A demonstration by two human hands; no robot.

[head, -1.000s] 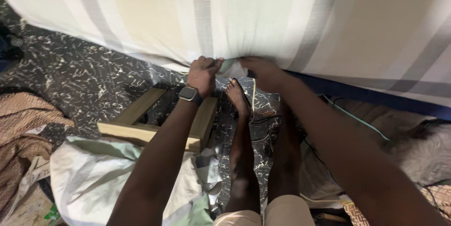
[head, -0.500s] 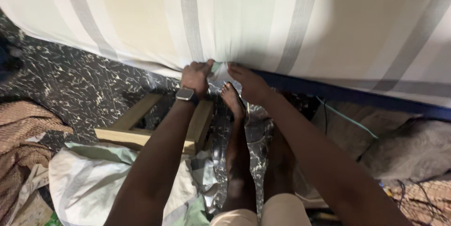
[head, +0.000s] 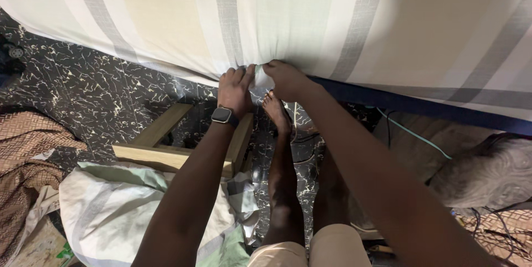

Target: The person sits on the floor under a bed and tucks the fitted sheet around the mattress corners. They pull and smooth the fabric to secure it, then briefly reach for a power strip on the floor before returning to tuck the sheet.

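Dark marbled floor w/ pale veins (head: 94, 98), seen from above; bed edge fills upper half of view.

Item 1: striped cotton bedsheet, cream/pale green/grey bands (head: 310, 17), stretched over mattress, its lower hem running diagonally from upper left to right. Fabric gathers into tight folds at centre of hem, directly at both hands.

Item 2: left hand (head: 235, 87), fingers curled, gripping bunched sheet hem from below-left. Dark square smartwatch (head: 222, 115) on wrist.

Item 3: right hand (head: 285, 78), fingers closed on same bunch from right; the two hands nearly touching, a small white fold of sheet between them. Fingertips of both tucked into cloth, so exact pinch can't be made out.

Item 4: dark blue mattress edge (head: 421, 106), showing under hem to right of hands.

Item 5: bare foot (head: 277, 113) on floor just below hands; second leg beside it, mostly in shadow.

Item 6: light wooden stool frame (head: 160, 153), below left hand, partly covered by forearm.

Item 7: crumpled white-and-green cloth bundle (head: 111, 211), lower left, cut off by bottom edge.

Item 8: brown patterned fabric (head: 27, 156), far left, cut off.

Item 9: thin teal cable (head: 413, 134), right of legs, on brown mat.

Item 10: grey furry mass (head: 493, 173), far right; kind unclear.
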